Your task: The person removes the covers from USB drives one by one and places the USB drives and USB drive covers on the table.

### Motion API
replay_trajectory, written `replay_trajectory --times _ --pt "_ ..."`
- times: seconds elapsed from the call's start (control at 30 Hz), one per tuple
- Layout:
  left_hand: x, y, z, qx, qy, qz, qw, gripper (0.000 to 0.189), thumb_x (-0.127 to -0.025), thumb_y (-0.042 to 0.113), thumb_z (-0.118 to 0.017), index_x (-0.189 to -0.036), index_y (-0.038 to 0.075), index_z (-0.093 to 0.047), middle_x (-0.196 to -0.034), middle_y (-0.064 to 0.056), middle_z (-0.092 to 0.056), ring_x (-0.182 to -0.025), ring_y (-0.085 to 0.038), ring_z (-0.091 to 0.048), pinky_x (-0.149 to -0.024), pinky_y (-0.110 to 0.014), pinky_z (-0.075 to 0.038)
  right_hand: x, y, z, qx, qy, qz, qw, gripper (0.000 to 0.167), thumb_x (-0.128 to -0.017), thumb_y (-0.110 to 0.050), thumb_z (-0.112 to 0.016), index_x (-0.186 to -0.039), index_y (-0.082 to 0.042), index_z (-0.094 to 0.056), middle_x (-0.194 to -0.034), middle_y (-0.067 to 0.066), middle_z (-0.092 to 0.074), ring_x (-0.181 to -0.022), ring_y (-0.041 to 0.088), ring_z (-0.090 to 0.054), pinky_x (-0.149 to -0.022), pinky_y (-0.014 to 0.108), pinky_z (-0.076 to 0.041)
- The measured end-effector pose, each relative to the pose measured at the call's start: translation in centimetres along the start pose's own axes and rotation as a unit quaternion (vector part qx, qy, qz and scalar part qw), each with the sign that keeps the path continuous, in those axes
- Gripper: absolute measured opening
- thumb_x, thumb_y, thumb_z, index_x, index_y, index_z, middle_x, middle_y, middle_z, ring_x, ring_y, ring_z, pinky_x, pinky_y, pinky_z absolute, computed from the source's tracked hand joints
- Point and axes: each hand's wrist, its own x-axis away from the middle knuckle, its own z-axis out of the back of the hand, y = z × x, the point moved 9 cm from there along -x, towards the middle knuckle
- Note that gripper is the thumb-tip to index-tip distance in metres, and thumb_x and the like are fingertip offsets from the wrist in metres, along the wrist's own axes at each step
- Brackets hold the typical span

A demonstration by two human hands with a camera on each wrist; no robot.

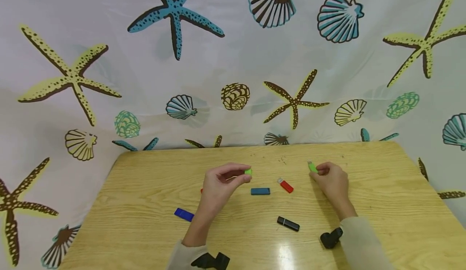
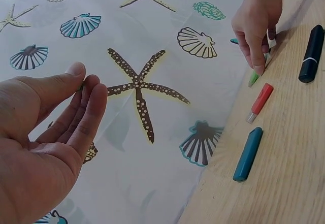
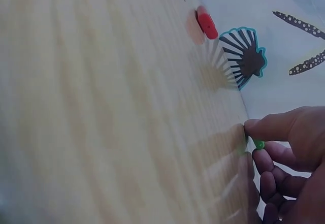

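My left hand (image 1: 218,185) pinches a small green cap (image 1: 248,171) between thumb and fingertips, above the table; the left wrist view mostly hides the cap behind the fingers. On the right, my right hand (image 1: 332,181) grips a green USB stick (image 1: 312,167) by its rear end, metal plug pointing away. Only a bit of that green stick (image 3: 259,145) shows between the fingers in the right wrist view. Between the hands lie an uncapped red USB stick (image 1: 286,186) and a teal USB stick (image 1: 260,191).
A black USB stick (image 1: 288,224) lies nearer the front of the wooden table (image 1: 145,181). A blue USB stick (image 1: 184,214) is partly covered by the left forearm. A red piece (image 1: 202,190) peeks out beside the left hand. Behind the table hangs a patterned cloth (image 1: 218,68).
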Motion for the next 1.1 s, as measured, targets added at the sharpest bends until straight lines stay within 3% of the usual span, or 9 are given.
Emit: replay_trajectory --times 0.4,0.63,0.87,1.0,1.1 --pt "0.1 -0.2 0.3 -0.003 0.006 -0.006 1.0000 0.018 -0.090 0.002 -0.078 -0.108 0.000 -0.078 -0.104 -0.016 -0.073 -0.091 -0.021 -0.073 -0.084 -0.036 -0.062 0.2 -0.8 -0.2 -0.009 -0.001 0.016 0.9998 0.025 -0.088 -0.017 -0.082 -0.099 0.003 -0.071 -0.088 0.016 -0.071 -0.077 0.027 -0.067 -0.061 0.029 -0.048" --pt "0.1 -1.0 -0.1 -0.006 0.002 -0.001 1.0000 0.019 -0.089 0.001 -0.079 -0.108 -0.003 -0.077 -0.105 -0.019 -0.073 -0.090 -0.022 -0.073 -0.082 -0.035 -0.063 0.4 -0.5 -0.2 -0.017 -0.011 0.016 0.9997 0.026 -0.087 -0.017 -0.081 -0.101 0.003 -0.070 -0.090 0.015 -0.071 -0.079 0.026 -0.066 -0.065 0.029 -0.050" --pt "0.2 -2.5 -1.4 -0.013 -0.026 0.023 0.9993 0.023 -0.091 0.001 -0.078 -0.113 -0.003 -0.075 -0.110 -0.019 -0.073 -0.094 -0.023 -0.073 -0.082 -0.037 -0.063 1.5 -0.4 1.0 -0.050 -0.028 0.015 0.9983 0.028 -0.092 -0.017 -0.078 -0.109 0.004 -0.070 -0.095 0.014 -0.070 -0.087 0.026 -0.066 -0.069 0.024 -0.052" --pt "0.3 -2.9 -1.8 -0.007 -0.035 0.027 0.9990 0.024 -0.092 0.001 -0.075 -0.116 -0.003 -0.074 -0.112 -0.020 -0.072 -0.094 -0.026 -0.074 -0.083 -0.045 -0.062 2.3 -1.2 2.0 -0.064 -0.034 0.026 0.9970 0.029 -0.094 -0.020 -0.076 -0.113 0.002 -0.071 -0.098 0.013 -0.070 -0.089 0.026 -0.066 -0.072 0.022 -0.052" --pt "0.2 -3.2 -1.9 -0.009 -0.035 0.025 0.9991 0.026 -0.093 0.002 -0.075 -0.118 -0.003 -0.074 -0.114 -0.021 -0.072 -0.095 -0.028 -0.074 -0.083 -0.043 -0.062 2.9 -1.5 2.7 -0.069 -0.037 0.030 0.9965 0.032 -0.095 -0.024 -0.076 -0.115 0.000 -0.071 -0.100 0.012 -0.070 -0.091 0.024 -0.065 -0.074 0.021 -0.052"
